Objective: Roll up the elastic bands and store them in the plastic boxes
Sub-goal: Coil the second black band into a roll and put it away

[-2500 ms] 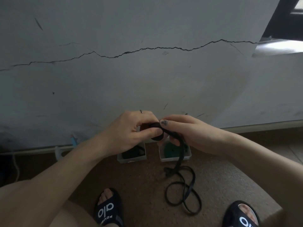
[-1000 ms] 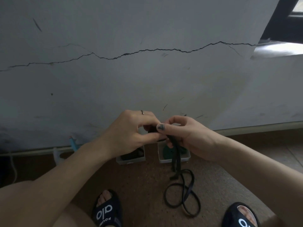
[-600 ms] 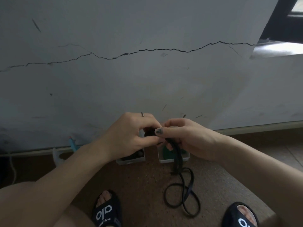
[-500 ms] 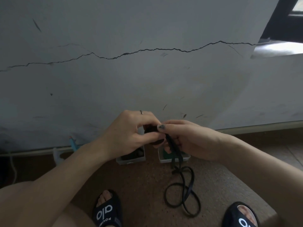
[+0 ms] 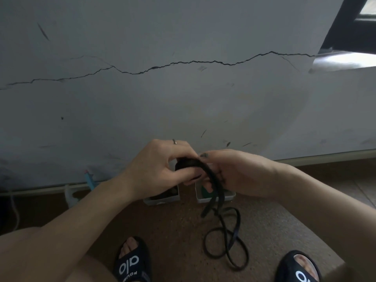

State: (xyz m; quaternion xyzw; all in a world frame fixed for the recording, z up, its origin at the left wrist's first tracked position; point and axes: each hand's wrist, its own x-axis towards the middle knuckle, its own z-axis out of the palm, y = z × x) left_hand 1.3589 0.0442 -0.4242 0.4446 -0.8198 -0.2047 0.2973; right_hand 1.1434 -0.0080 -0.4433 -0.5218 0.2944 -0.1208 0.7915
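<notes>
A black elastic band (image 5: 225, 239) runs from a small roll between my hands down to loose loops on the brown floor. My left hand (image 5: 158, 169) pinches the rolled part. My right hand (image 5: 234, 171) grips the strap just beside it, feeding it over the roll. Below my hands stand two small plastic boxes: the left box (image 5: 162, 199) holds something dark, the right box (image 5: 211, 197) holds a green roll. Both are partly hidden by my hands.
A cracked grey wall (image 5: 183, 88) rises right behind the boxes. My two feet in black slippers (image 5: 132, 263) rest at the bottom edge. A blue object (image 5: 89, 179) and a white cable lie along the skirting at left.
The strap's free length has shortened slightly as more went onto the roll; the loops on the floor shifted a little. Both hands stayed in the same spot.
</notes>
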